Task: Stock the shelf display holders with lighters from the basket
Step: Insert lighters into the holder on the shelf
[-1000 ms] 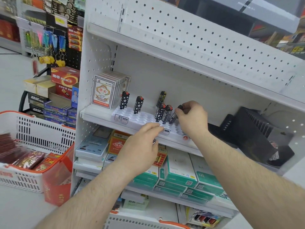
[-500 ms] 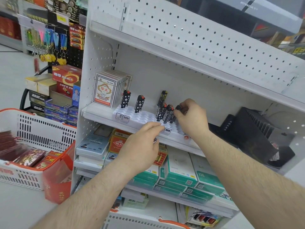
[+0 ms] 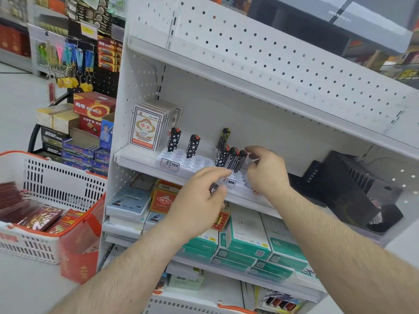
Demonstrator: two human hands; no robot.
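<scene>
White plastic honeycomb display holder (image 3: 181,160) stands on the white metal shelf (image 3: 136,159), a second like holder (image 3: 235,181) just beside it to the right. The first carries two black star-patterned lighters with red caps (image 3: 174,139), upright and in separate cells. The second carries a cluster of black-and-white patterned lighters (image 3: 231,158) near its back-left, standing close together, with one dark yellow-marked lighter (image 3: 224,137) behind them.

Right hand (image 3: 265,171) is over the second holder, fingers curled, fingertips at the red cap of the rightmost lighter in the cluster; whether they pinch it cannot be told. Left hand (image 3: 199,198) is at the shelf's front edge, grip closed round a small dark lighter (image 3: 214,188), mostly hidden.

White slotted plastic basket with orange rim (image 3: 56,177), at left, contains red and gold packets (image 3: 38,218); lighters in it cannot be made out.
</scene>
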